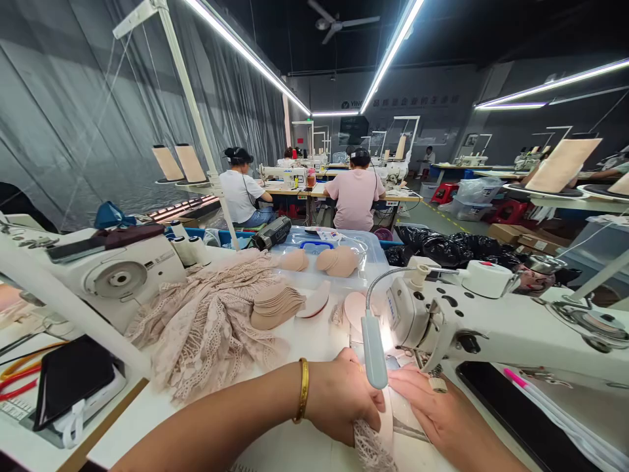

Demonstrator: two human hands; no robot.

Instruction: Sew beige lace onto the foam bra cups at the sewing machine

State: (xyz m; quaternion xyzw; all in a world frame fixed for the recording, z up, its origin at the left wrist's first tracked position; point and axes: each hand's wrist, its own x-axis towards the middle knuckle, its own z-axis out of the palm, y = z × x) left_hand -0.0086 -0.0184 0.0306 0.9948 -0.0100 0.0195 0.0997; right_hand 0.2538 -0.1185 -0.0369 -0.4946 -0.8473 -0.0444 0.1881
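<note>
Lace trim is gripped in a person's curled left hand over a white desk, the right hand flat, fingers extended, beside a sewing machine; beige pads lie stacked beyond.

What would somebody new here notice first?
Probably the glow by the bendy lamp, beside the white sewing machine on the right. Next, maybe the gold bangle on the person's left wrist, low in the middle. The big heap of pale lace on the table, further left, might catch their eye too.
</note>
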